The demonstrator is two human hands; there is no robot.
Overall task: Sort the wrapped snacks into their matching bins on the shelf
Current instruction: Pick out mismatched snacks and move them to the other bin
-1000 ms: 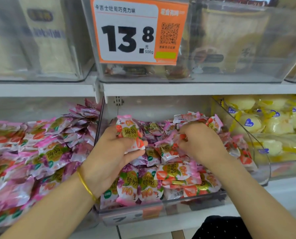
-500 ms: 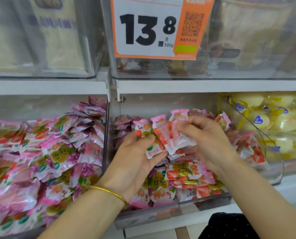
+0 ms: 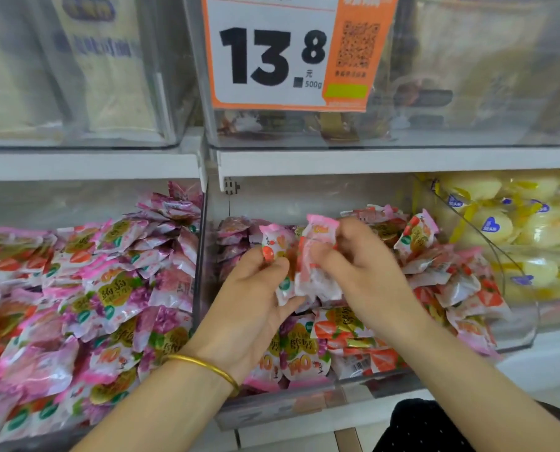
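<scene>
Cloth (image 3: 435,425), dark with white dots, filled the bottom right corner. Two forearms rose past it, the left one wearing one gold bangle (image 3: 206,367) at the wrist. The left hand (image 3: 255,305) pinched one orange-and-white snack (image 3: 273,244) between thumb and fingers, upright above the middle bin (image 3: 304,407). The right hand (image 3: 363,265), just beside it, had its fingers curled round a pink-and-white snack (image 3: 317,259). Motion blur hid whether it gripped one packet or two. The held packets overlapped in view.

Beneath them the middle bin, one of three clear bins on the lower shelf, held a mixed heap of purple-marked and orange-marked packets, too many to count. The left bin (image 3: 60,203) was piled with pink and purple packets. The right bin (image 3: 559,308) held pale yellow packets (image 3: 487,230).

Above, a white shelf board (image 3: 402,158) carried an upper left bin (image 3: 76,93) and an upper middle bin (image 3: 484,76), their contents blurred. One price tag (image 3: 272,53), white and orange, read 13.8 on the front of the upper middle bin.
</scene>
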